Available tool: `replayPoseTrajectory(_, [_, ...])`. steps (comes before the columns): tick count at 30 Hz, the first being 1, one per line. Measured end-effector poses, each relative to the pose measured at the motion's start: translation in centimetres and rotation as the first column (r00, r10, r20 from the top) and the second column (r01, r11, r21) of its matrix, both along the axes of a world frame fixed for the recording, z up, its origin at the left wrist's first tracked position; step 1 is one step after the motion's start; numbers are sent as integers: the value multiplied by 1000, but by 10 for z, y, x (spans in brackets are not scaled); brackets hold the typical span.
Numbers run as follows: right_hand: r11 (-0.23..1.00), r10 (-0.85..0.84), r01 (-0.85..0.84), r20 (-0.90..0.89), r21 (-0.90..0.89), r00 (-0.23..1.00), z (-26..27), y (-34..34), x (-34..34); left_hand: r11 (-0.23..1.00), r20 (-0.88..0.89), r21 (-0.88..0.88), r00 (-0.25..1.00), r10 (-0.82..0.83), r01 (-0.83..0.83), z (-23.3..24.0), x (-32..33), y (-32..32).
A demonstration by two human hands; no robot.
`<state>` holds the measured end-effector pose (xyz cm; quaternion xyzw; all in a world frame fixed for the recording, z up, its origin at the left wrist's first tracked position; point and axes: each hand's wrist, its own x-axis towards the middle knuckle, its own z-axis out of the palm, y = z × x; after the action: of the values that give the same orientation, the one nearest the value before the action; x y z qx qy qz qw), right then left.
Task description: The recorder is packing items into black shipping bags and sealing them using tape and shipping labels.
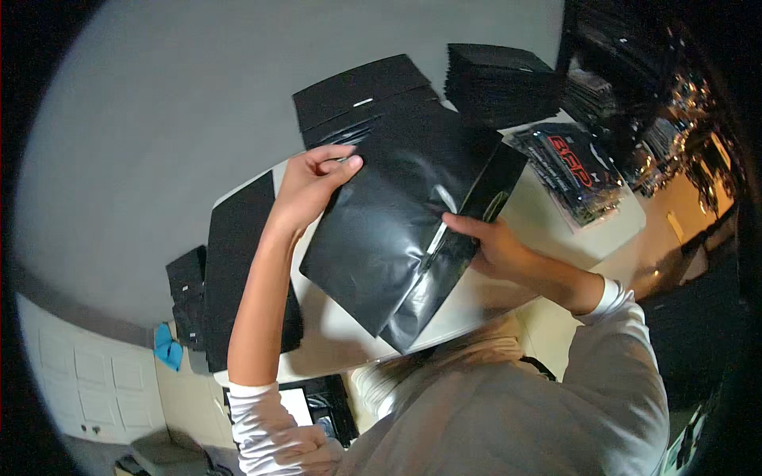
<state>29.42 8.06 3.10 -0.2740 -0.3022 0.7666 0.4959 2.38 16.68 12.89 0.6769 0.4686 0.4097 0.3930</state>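
Note:
A glossy black plastic folder or sleeve [381, 226] is tilted above the white table, one corner pointing towards me. Near its upper left edge, my left hand [312, 181] pinches it between thumb and fingers. My right hand [503, 247] grips the right side, thumb on top and the other fingers mostly hidden beneath. Beside that thumb runs a narrow pale strip [437, 237], and a crease catches the light below it. Behind the folder lies a stack of similar black folders [363, 89], partly covered by it.
The white table [333, 309] has a rounded edge. A tall black stack [500, 83] stands at the back. Clear-wrapped black packets with red print [574, 160] lie right. Flat black sheets [241, 262] overhang the left side. A white panelled cabinet [95, 381] is at lower left.

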Motion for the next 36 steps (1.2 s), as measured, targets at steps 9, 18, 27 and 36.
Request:
replayPoseTrajectory(9, [948, -101, 176, -275, 264, 956, 83, 138, -56, 987, -899, -135, 409, -158, 83, -121, -92, 2])
replayPoseTrajectory(18, [972, -192, 147, 255, 184, 948, 44, 282, -86, 997, -915, -71, 396, -76, 27, -137, -84, -23])
replayPoseTrajectory(27, [934, -306, 292, 40, 207, 951, 37, 273, -90, 999, -930, -35, 364, -46, 36, -142, -84, -14])
replayPoseTrajectory(36, [974, 24, -154, 601, 166, 799, 35, 265, -55, 993, -945, -119, 304, -119, 19, -135, -74, -10])
